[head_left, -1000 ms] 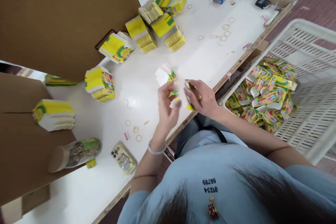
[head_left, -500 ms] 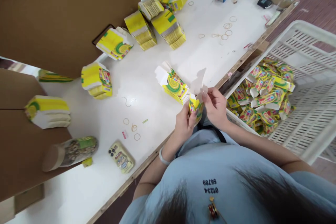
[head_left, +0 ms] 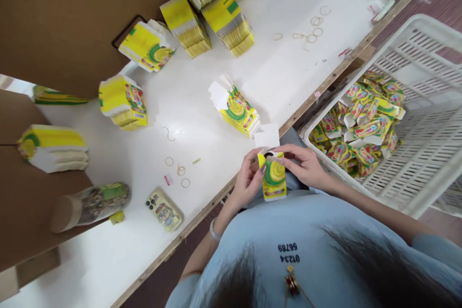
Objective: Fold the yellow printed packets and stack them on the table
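Observation:
A small yellow and green carton (head_left: pixel 274 179) stands upright between my two hands, just off the table's near edge and over my lap. My left hand (head_left: pixel 248 177) grips its left side. My right hand (head_left: pixel 302 163) holds its top right, fingers at the white end flap (head_left: pixel 267 135) that sticks up. A short stack of flat cartons (head_left: pixel 236 110) lies on the white table (head_left: pixel 274 72) just beyond my hands.
Several stacks of flat cartons (head_left: pixel 224 21) lie across the table's far side, with rubber bands (head_left: pixel 315 21) scattered about. A phone (head_left: pixel 164 210) and a jar (head_left: pixel 92 204) lie at the left. A white crate (head_left: pixel 426 101) at the right holds folded cartons (head_left: pixel 361 120). Brown cardboard (head_left: pixel 72 14) fills the top left.
My hands pulled one carton from the stack toward my lap and opened it up. It now stands upright in both hands; the stack stays on the table.

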`<action>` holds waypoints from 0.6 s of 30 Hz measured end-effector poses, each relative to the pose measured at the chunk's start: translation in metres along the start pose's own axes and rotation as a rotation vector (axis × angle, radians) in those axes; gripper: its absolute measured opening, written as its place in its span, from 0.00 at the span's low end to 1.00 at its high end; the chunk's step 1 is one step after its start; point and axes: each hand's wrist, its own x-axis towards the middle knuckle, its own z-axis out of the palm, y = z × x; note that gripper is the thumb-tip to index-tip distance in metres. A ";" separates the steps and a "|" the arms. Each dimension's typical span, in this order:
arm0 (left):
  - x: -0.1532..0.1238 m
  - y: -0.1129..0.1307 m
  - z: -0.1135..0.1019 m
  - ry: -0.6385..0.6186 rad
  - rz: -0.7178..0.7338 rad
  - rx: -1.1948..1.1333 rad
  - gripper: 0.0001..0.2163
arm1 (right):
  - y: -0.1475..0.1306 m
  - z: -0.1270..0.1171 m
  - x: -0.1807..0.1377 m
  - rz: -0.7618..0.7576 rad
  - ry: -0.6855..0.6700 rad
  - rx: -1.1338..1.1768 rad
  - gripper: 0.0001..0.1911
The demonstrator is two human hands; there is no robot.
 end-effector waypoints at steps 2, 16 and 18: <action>-0.001 0.004 -0.004 -0.020 -0.020 0.015 0.17 | 0.001 0.000 -0.005 0.024 -0.014 -0.007 0.10; 0.000 0.019 0.000 0.109 -0.054 0.199 0.24 | -0.004 -0.025 -0.009 -0.074 -0.260 -0.100 0.24; 0.001 0.022 0.001 0.150 -0.076 0.199 0.23 | -0.011 -0.019 -0.007 0.165 -0.305 0.007 0.24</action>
